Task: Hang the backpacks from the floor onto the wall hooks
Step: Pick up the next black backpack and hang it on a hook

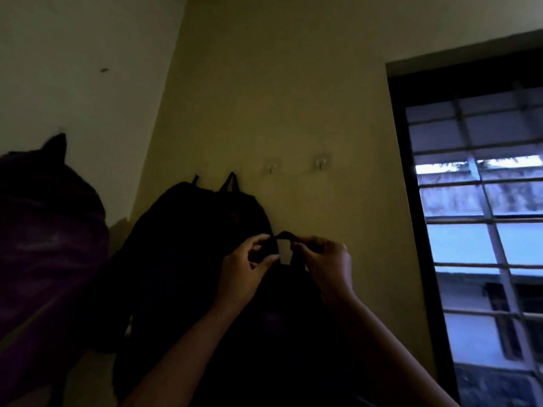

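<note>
Both hands are up in front of the wall: the left hand (245,267) and the right hand (327,264) each pinch one side of the top loop (283,235) of a black backpack (279,333), held in the air against the wall with a pale tag (284,252) showing between the fingers. Just behind and left, another black backpack (188,245) hangs by its loop on the wall, a purple backpack (47,245) hangs further left, and two clear wall hooks (321,163) sit bare above the hands. Off to the right, a barred window (482,230).
</note>
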Motion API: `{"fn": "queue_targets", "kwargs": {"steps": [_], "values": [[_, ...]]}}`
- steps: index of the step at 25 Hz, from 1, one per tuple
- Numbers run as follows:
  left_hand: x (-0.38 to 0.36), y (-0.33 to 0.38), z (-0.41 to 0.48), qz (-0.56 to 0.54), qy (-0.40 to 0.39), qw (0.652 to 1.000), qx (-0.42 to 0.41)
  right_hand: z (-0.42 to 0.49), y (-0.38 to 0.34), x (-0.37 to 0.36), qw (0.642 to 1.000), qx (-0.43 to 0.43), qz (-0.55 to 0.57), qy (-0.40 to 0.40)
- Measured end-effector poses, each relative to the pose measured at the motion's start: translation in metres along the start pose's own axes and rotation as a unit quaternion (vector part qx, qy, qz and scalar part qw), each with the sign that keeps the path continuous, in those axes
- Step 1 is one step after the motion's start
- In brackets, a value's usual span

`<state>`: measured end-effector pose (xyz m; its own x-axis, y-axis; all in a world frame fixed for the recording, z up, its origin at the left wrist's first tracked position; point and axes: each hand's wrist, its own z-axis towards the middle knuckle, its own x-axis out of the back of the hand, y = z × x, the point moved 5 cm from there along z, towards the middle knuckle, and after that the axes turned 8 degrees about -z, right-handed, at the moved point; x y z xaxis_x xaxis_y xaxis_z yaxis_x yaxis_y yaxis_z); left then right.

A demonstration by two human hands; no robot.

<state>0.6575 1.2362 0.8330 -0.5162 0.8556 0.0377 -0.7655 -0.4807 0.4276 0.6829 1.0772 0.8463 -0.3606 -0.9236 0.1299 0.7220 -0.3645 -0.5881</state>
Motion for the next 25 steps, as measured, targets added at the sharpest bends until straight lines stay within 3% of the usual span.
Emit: {"fn": "queue_targets", "kwargs": {"steps": [6, 14, 20, 25], "values": [[-0.009, -0.006, 0.074, 0.022, 0.096, 0.994, -0.041, 0.082, -0.004, -0.019, 0.997, 0.079, -0.003, -0.011], [-0.024, 0.001, 0.181, 0.077, 0.145, 0.978, -0.126, 0.185, -0.026, -0.040, 0.988, 0.139, -0.026, 0.056], [-0.034, -0.050, 0.249, 0.089, 0.178, 0.970, -0.141, 0.243, -0.023, -0.077, 0.986, 0.137, -0.060, 0.075], [-0.046, -0.068, 0.300, 0.077, 0.174, 0.967, -0.172, 0.280, -0.022, -0.092, 0.973, 0.170, -0.068, 0.136]]}}
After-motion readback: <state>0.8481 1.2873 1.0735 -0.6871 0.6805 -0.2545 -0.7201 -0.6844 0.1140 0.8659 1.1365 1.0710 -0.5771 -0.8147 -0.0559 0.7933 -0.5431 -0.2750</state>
